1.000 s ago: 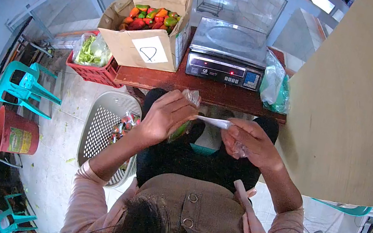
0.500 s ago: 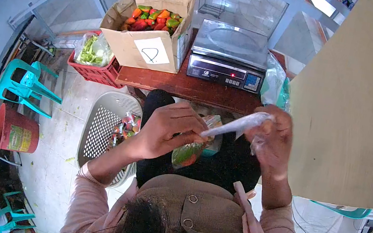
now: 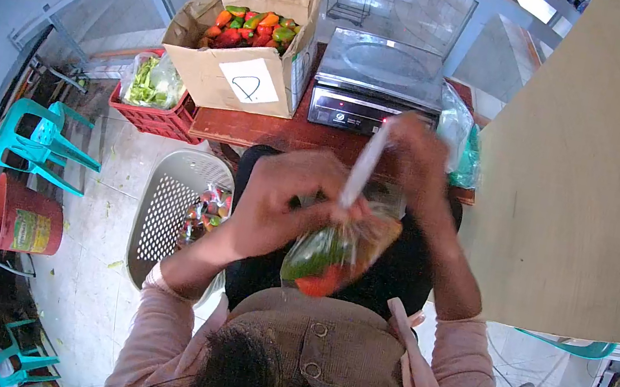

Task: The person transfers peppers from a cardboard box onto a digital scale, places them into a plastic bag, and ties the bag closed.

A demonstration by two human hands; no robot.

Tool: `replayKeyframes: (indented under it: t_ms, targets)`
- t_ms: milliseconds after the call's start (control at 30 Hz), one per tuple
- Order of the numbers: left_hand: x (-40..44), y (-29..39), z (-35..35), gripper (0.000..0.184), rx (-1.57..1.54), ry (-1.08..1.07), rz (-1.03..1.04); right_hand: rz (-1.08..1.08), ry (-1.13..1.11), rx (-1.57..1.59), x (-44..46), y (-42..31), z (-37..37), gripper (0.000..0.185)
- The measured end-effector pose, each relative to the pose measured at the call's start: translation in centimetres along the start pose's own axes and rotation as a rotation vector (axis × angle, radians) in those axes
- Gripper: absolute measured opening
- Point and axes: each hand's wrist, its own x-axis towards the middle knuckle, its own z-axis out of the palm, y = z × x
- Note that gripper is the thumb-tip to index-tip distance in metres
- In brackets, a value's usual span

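Observation:
A clear plastic bag of peppers (image 3: 327, 259), green and red-orange, hangs above my lap. My left hand (image 3: 284, 201) is closed around the bag's gathered neck, just over the peppers. From there the twisted top of the bag stretches up as a thin white strip. My right hand (image 3: 420, 159), smeared by motion, is closed on the strip's upper end, in front of the weighing scale (image 3: 381, 73). Beside my left forearm stands a grey-white laundry-type basket (image 3: 158, 229) holding several bagged peppers (image 3: 209, 213).
A cardboard box (image 3: 208, 64) full of peppers stands with the scale on a brown wooden table (image 3: 242, 129). Left of it is a red crate (image 3: 149, 118) with bagged green vegetables. Plastic bags (image 3: 463, 150) hang at the table's right end, near a large plywood board (image 3: 586, 201).
My right hand has moved up and left, turning the bag's twisted top from slanting to nearly upright. The bagged peppers now show more fully below my left hand.

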Motion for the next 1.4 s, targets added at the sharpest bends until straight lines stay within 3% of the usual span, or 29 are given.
replayKeyframes:
  t_ms: [33, 100, 167, 267, 367, 433, 467, 567, 667, 800, 867, 1000, 1067, 1133, 1200, 1267, 1367, 1400]
  targets:
    - [0.4, -0.3, 0.2, 0.011, -0.059, 0.079, -0.079, 0.188, -0.267, -0.156, 0.0, -0.6, 1.9, 0.020]
    - [1.4, -1.7, 0.8, 0.013, -0.215, 0.258, -0.184, 0.066, -0.040, 0.513, -3.9, 3.3, 11.2, 0.025]
    - [2.0, -4.4, 1.3, 0.015, -0.404, 0.457, -0.242, 0.072, 0.030, 0.766, -7.3, 3.8, 15.9, 0.029]
    - [1.5, -6.6, 1.6, 0.015, -0.286, 0.513, -0.338, 0.397, -0.116, 0.729, -8.7, -1.4, 12.6, 0.034]
    - [-0.1, -10.1, 2.0, 0.014, 0.184, 0.439, -0.261, 0.284, -0.128, 0.536, -7.6, -3.0, 7.8, 0.032]
    - [-0.4, -10.6, 2.5, 0.011, 0.272, 0.421, -0.157, 0.195, -0.196, 0.314, -7.9, -1.3, 5.6, 0.031]
    - [-0.5, -10.2, 2.6, 0.009, 0.323, 0.407, -0.132, 0.271, -0.286, 0.195, -6.5, -2.7, 2.3, 0.025]
    - [-0.1, -7.9, 2.9, 0.008, 0.387, 0.335, -0.043, 0.076, -0.259, -0.095, -5.5, -0.1, -0.5, 0.022]
    - [0.8, -5.4, 2.6, 0.011, 0.395, 0.194, 0.127, 0.012, -0.188, 0.161, -3.9, 0.7, -3.7, 0.021]
    - [2.0, -0.9, 2.5, 0.016, 0.263, -0.032, 0.184, 0.013, -0.346, 0.510, -2.1, 2.7, -5.0, 0.027]
    - [2.8, 0.2, 2.4, 0.018, 0.190, -0.128, 0.224, -0.039, -0.412, 0.845, -1.5, 4.3, -3.2, 0.030]
    - [5.2, -0.2, 2.1, 0.012, 0.261, 0.077, 0.270, 0.212, -0.217, 1.310, -2.5, 2.8, 5.7, 0.035]
    - [6.5, -2.1, 1.4, 0.010, 0.265, 0.218, 0.216, 0.302, -0.139, 1.716, -3.8, 1.8, 10.3, 0.032]
    - [6.3, -4.3, 0.7, 0.010, 0.328, 0.244, 0.076, 0.317, -0.129, 2.171, -5.0, 1.3, 14.5, 0.030]
    - [5.6, -6.7, 0.3, 0.010, 0.369, 0.271, -0.008, 0.263, -0.212, 2.429, -4.5, 0.1, 16.4, 0.028]
    - [4.4, -8.8, 0.2, 0.010, 0.388, 0.312, -0.042, 0.144, -0.364, 2.499, -3.5, -2.0, 14.6, 0.027]
    - [2.4, -11.1, -0.1, 0.009, 0.487, 0.295, -0.108, 0.579, -0.333, 2.200, -4.9, -2.3, 11.4, 0.027]
    - [2.0, -11.0, -0.1, 0.010, 0.502, 0.291, -0.110, 0.624, -0.237, 1.918, -5.2, -2.3, 9.6, 0.029]
